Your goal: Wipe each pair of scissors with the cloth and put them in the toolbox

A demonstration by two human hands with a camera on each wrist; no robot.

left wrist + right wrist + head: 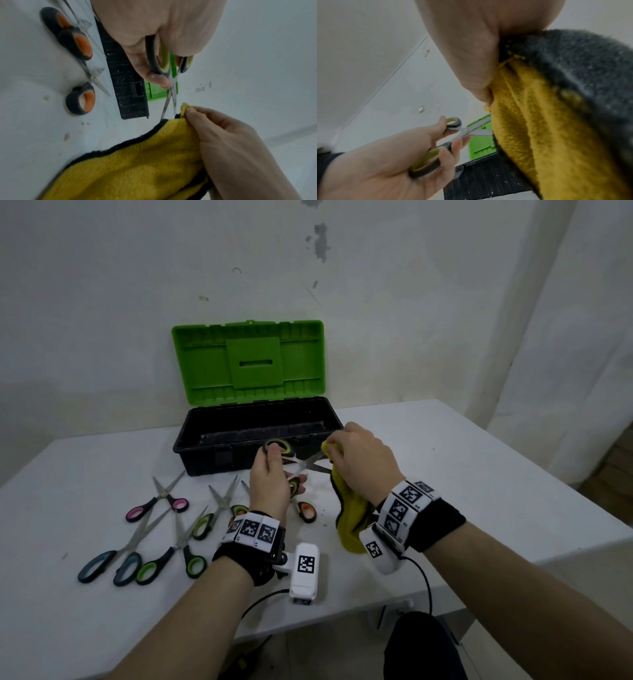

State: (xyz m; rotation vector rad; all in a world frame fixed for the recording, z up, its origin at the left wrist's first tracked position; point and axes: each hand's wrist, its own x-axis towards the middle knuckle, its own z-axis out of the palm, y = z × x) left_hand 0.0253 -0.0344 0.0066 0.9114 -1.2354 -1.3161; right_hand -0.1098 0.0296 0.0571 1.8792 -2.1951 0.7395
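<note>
My left hand [274, 474] grips a pair of olive-handled scissors [301, 463] by the handles, thumb in the upper ring, blades spread apart and pointing right. In the left wrist view the same scissors [164, 65] cross just above the cloth. My right hand [359, 460] pinches a yellow cloth with a dark edge [349, 508] round the upper blade; the cloth [137, 162] hangs down over the table. The black toolbox [253, 436] with its green lid [250, 361] raised stands right behind both hands. In the right wrist view the blades [476, 131] run into the cloth [539, 121].
Several more scissors lie on the white table [445, 474] at left: a pink-handled pair [157, 505], a blue pair [113, 563], a green pair [178, 556], another green pair [212, 515] and an orange pair [305, 510]. A wall stands behind the toolbox.
</note>
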